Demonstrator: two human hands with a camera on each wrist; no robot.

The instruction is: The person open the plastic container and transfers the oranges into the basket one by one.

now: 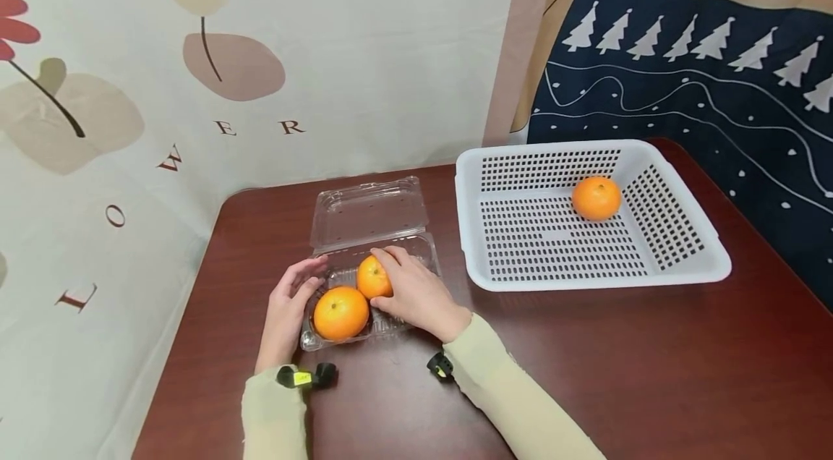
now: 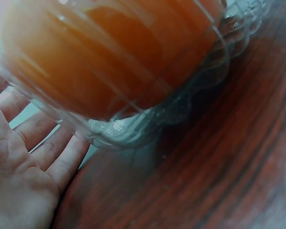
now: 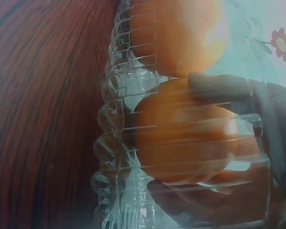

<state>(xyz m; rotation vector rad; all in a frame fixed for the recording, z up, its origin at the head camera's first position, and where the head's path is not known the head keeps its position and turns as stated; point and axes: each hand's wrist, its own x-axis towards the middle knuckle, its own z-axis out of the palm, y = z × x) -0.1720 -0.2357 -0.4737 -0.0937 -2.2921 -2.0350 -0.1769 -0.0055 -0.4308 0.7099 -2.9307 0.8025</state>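
Observation:
A clear plastic clamshell box (image 1: pixel 315 343) lies with its lid (image 1: pixel 369 210) folded back, two oranges side by side in it. My left hand (image 1: pixel 289 304) rests along the box's left wall, fingers only slightly bent, next to the bigger-looking orange (image 1: pixel 340 313). In the left wrist view that orange (image 2: pixel 109 57) shows through the plastic, with the left hand (image 2: pixel 28 171) beside the wall. My right hand (image 1: pixel 419 294) grips the other orange (image 1: pixel 373 278) between thumb and fingers, inside the box. Through the ribbed wall, the right wrist view shows this orange (image 3: pixel 181 138) against its neighbour (image 3: pixel 181 38).
A white perforated plastic basket (image 1: pixel 478 275) stands to the right of the box, with one orange (image 1: pixel 596 198) inside near its back right. The dark red-brown table (image 1: pixel 553 351) borders a printed cloth (image 1: pixel 377 84) behind and a navy tree-patterned cloth (image 1: pixel 651 91) at right.

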